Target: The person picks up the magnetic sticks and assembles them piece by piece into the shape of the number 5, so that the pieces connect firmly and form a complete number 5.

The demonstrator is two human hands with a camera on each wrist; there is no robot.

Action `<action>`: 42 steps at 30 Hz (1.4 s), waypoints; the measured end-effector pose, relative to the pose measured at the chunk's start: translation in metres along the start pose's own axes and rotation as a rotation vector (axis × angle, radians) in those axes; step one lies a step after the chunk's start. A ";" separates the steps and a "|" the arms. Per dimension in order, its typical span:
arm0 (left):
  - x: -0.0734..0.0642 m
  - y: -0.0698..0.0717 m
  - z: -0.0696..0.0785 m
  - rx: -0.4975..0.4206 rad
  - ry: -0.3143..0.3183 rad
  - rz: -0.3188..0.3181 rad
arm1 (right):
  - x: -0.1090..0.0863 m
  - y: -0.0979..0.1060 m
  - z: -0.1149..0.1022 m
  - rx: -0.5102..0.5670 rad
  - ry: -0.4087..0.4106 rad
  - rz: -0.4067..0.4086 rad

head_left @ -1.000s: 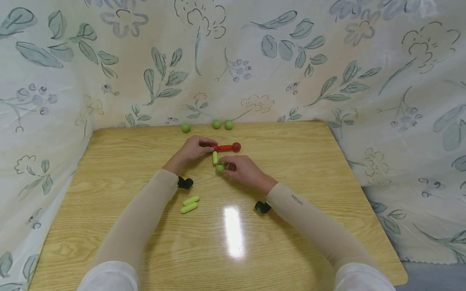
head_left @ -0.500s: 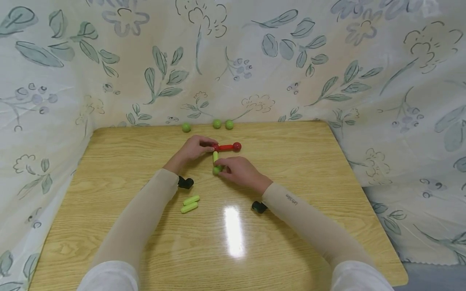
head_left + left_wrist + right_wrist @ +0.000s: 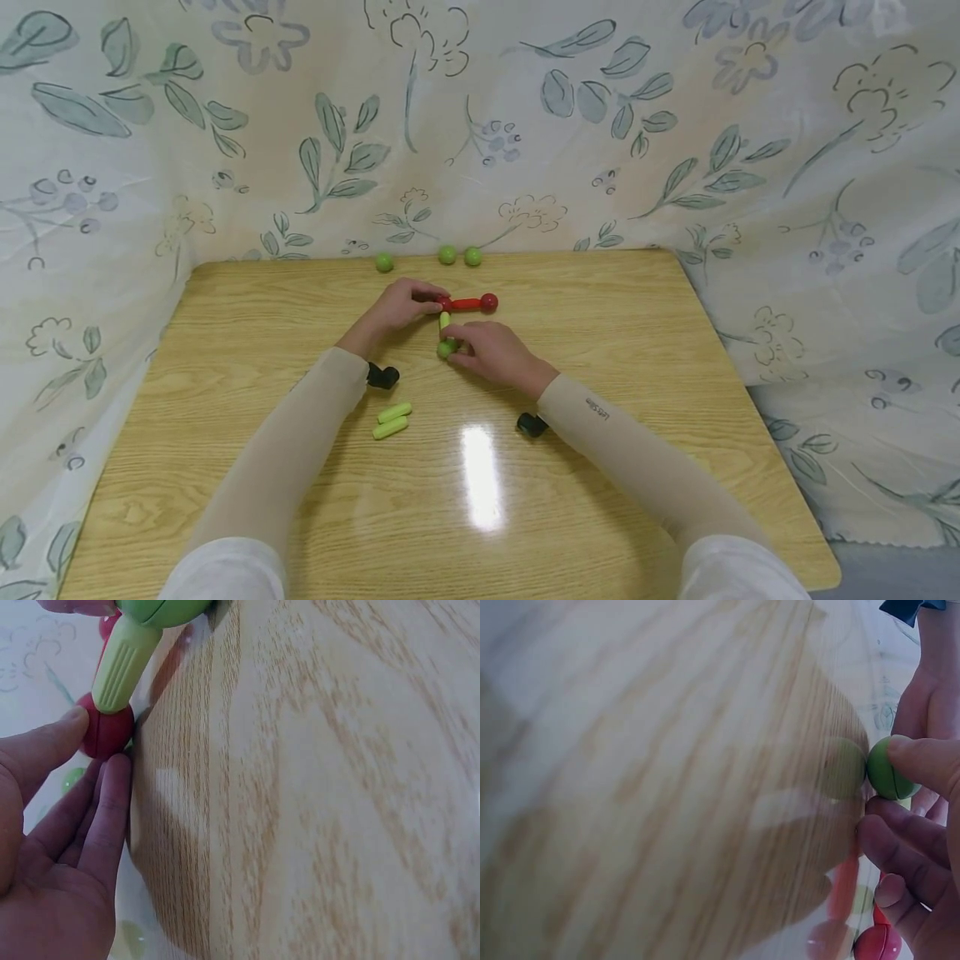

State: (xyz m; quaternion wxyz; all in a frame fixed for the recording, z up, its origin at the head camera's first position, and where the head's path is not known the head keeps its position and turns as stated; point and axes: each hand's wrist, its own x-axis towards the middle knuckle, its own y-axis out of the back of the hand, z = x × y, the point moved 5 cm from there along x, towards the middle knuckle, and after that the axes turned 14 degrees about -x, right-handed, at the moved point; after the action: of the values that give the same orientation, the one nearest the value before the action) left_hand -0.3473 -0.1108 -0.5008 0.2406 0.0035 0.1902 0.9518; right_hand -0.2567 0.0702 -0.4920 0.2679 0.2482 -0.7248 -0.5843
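My left hand (image 3: 405,305) pinches a red ball (image 3: 109,735) between thumb and fingers. From that ball a short red rod (image 3: 466,304) runs right to a second red ball (image 3: 489,302). A yellow-green ridged rod (image 3: 126,667) stretches from the pinched red ball toward me, its near end meeting a green ball (image 3: 887,772). My right hand (image 3: 492,350) grips this green ball with the thumb on one side and fingers on the other. Its fingers partly cover the ball and the rod's near end in the head view.
Three green balls (image 3: 447,255) sit along the table's far edge, before a floral cloth (image 3: 480,167). Two loose yellow-green rods (image 3: 391,427) lie side by side near the left forearm. Black camera pieces (image 3: 386,377) show at both wrists. The wooden table (image 3: 600,333) lies beneath everything.
My right hand has shifted slightly left, bringing the green ball from beside the yellow-green rod's near end into line with it. The left hand stays on the red ball.
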 end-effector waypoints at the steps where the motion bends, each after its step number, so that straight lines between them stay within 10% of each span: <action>1: 0.000 0.000 0.000 0.000 0.000 -0.001 | 0.000 0.000 0.000 -0.001 0.001 0.001; 33: 0.001 -0.003 -0.001 -0.003 -0.003 -0.005 | 0.000 -0.003 0.000 0.014 -0.014 -0.006; 42: -0.001 -0.003 0.000 -0.011 0.001 0.008 | -0.008 0.019 0.017 0.153 -0.202 0.015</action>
State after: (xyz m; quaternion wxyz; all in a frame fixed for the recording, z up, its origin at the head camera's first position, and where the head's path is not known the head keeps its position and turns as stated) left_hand -0.3452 -0.1085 -0.5021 0.2368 0.0024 0.1849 0.9538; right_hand -0.2637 0.0911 -0.4771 0.1783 0.2025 -0.7922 -0.5473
